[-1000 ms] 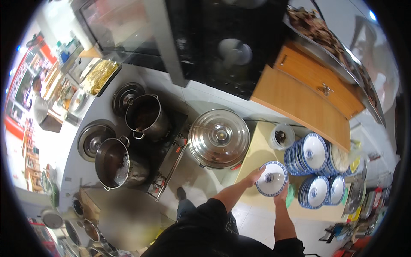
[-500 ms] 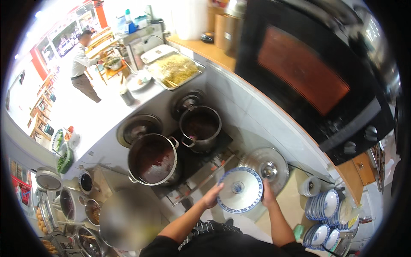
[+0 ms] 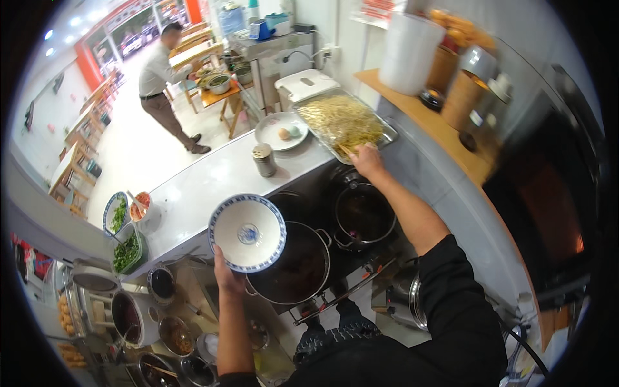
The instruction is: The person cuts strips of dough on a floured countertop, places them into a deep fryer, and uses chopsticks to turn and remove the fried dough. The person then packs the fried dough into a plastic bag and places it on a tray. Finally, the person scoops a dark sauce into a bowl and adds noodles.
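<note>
My left hand (image 3: 228,272) grips the rim of an empty white bowl (image 3: 249,216) with a blue patterned edge. The bowl is held out partly over a wide steel pot (image 3: 293,264) of dark liquid. At the near corner of a metal tray (image 3: 390,133) heaped with yellow noodles (image 3: 342,119), my right hand (image 3: 367,161) is closed on pale wooden chopsticks (image 3: 347,150). Its fingers partly cover them. Clear film seems to lie over part of the noodles.
A second pot (image 3: 364,216) stands on the stove below my right arm. On the counter are a plate with eggs (image 3: 278,122), a metal shaker (image 3: 264,160) and containers of chopped greens (image 3: 129,250). Another person (image 3: 158,77) stands by a table beyond.
The bowl has gone from both hands to my left hand alone and moved left, toward the counter. My right hand has left the bowl and reached forward to the chopsticks at the noodle tray.
</note>
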`<state>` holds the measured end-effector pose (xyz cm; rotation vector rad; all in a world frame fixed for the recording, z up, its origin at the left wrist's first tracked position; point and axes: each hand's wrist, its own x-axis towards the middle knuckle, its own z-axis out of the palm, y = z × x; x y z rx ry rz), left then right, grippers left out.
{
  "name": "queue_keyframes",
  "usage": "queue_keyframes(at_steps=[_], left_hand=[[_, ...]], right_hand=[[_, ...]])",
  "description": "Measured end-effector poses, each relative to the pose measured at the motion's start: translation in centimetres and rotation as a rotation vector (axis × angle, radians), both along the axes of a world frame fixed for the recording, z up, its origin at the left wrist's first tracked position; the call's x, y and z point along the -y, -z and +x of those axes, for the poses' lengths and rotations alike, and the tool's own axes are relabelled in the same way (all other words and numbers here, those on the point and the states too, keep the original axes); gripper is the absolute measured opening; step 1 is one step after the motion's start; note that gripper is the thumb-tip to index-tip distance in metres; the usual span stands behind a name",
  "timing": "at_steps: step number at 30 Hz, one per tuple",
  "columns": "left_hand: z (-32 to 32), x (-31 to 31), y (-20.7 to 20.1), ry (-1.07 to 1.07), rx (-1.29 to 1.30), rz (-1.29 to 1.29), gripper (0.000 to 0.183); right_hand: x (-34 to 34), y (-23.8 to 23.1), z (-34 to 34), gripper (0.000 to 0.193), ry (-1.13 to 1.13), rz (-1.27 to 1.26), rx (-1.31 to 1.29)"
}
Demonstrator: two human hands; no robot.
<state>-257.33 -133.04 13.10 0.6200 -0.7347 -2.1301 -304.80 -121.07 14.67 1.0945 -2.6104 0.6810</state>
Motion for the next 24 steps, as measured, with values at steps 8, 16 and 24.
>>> queue_keyframes(at_steps=[8,16,24], left_hand=[[-2.8,12.7,2.2,-0.212,0.182,0.101,0.053],[-4.8,17.3,4.2,-0.34,0.339,0.066,0.051],[-10.9,5.3,0.0,-0.576,0.841,-0.062,0.035]], right_hand=[[3.1,0.1,-4.5,0.02,-0.162,0.3,0.133],[-1.8,-4.8,-6.5,0.025,-0.332,-0.279,0.403],[2.3,-3.8,-8.4,0.016,-0.525,-0.562,0.19]])
